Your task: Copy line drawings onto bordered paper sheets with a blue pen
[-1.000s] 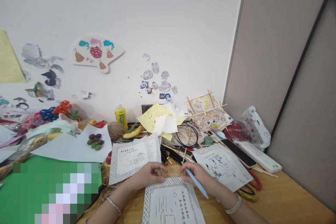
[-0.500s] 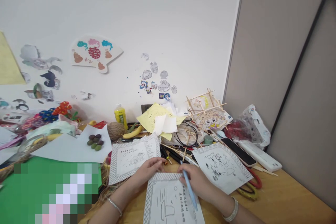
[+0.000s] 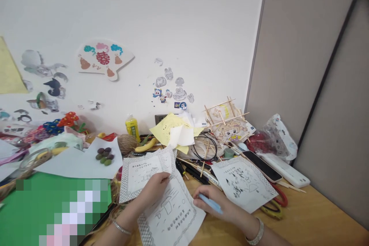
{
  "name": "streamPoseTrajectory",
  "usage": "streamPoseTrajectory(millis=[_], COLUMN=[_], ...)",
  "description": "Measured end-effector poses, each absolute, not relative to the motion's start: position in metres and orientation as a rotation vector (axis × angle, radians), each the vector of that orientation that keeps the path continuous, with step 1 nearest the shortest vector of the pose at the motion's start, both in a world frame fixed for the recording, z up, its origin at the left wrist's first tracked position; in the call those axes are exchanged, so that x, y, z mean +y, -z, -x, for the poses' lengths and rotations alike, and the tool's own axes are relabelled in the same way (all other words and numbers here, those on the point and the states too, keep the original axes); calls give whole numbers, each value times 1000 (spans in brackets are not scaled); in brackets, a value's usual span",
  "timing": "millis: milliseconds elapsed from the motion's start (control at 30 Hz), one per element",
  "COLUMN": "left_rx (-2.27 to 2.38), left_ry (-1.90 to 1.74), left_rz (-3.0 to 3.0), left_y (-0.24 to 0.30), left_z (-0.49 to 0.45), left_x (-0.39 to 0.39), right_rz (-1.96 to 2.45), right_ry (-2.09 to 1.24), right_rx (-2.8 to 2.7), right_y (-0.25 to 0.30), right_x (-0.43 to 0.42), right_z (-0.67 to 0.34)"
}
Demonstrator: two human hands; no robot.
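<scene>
Gripping the upper edge of a bordered drawing sheet (image 3: 168,223), the left hand (image 3: 155,189) is apart from the right hand (image 3: 223,200), whose fingers close around a light-blue pen (image 3: 212,204). The sheet slants between the hands, over the wooden surface (image 3: 314,215); whether the right fingertips touch it is hard to tell. A second drawing (image 3: 138,173) is partly covered by the left hand; a third drawing (image 3: 245,186) lies beyond the right, near a smartphone (image 3: 262,166) and yellow-handled scissors (image 3: 271,210). Farther back sit a banana (image 3: 146,146), a twine ball (image 3: 128,144) and a yellow bottle (image 3: 132,127).
</scene>
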State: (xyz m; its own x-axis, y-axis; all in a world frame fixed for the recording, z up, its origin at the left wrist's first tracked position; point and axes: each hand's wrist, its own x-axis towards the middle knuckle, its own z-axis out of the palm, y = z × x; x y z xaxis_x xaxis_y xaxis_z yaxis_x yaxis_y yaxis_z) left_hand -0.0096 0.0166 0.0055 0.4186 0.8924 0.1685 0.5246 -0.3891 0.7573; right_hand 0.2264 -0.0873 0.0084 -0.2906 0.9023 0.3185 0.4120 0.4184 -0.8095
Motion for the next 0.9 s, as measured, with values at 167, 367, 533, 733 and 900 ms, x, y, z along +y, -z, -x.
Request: streamPoseTrajectory(millis=[167, 367, 533, 733, 900], left_rx=[1088, 973, 784, 578, 366], left_ry=[-671, -603, -564, -487, -537], left_rz=[-2199, -2315, -2420, -2658, -2732], left_y=[-4, 3, 6, 3, 3], left_z=[2, -17, -24, -20, -19], left_x=[1, -17, -25, -21, -17], right_rz=[1096, 1106, 1108, 1123, 1215], right_ry=[-939, -874, -932, -996, -894], right_rx=[-1698, -1513, -1435, -1454, -1563], right_y=[2, 25, 19, 20, 24], right_x=[-78, -61, -62, -61, -58], right_z=[-228, -230, -227, -230, -234])
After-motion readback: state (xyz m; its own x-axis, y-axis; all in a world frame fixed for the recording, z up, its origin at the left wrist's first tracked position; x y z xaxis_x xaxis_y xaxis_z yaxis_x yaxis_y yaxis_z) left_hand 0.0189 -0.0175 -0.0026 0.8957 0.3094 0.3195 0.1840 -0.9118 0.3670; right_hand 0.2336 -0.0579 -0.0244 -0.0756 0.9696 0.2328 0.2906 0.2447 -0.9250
